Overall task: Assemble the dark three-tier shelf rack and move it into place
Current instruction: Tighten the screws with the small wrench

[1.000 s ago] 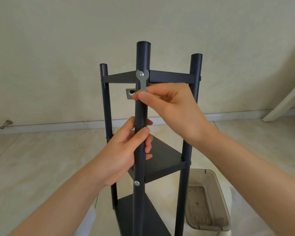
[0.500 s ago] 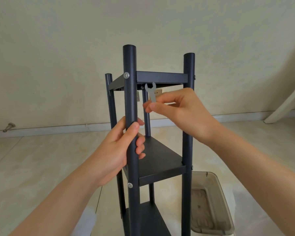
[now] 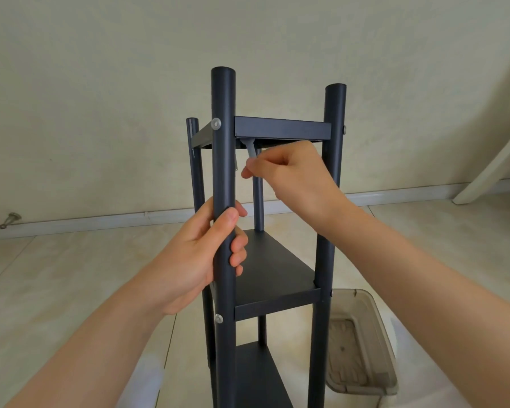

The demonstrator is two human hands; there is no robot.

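Note:
The dark three-tier shelf rack (image 3: 280, 131) stands upright on the floor in front of me, its shelves bolted between round posts. My left hand (image 3: 200, 254) grips the near left post (image 3: 223, 160) at mid height. My right hand (image 3: 292, 175) reaches between the posts and pinches a small flat grey wrench (image 3: 251, 150). The wrench's head points up under the top shelf, near its front left corner. A silver bolt head (image 3: 216, 123) shows on the near post at the top shelf, another bolt head (image 3: 218, 318) at the middle shelf.
A translucent brown plastic bin (image 3: 374, 343) sits on the tiled floor right of the rack's base. A pale wall with a white skirting board (image 3: 100, 220) runs behind. A white slanted furniture leg (image 3: 489, 175) stands at far right. A small metal fitting (image 3: 9, 219) sits by the skirting at left.
The rack has turned, bringing the gripped post to the left. My right hand took the wrench off the outer bolt head and moved it inside, up under the top shelf.

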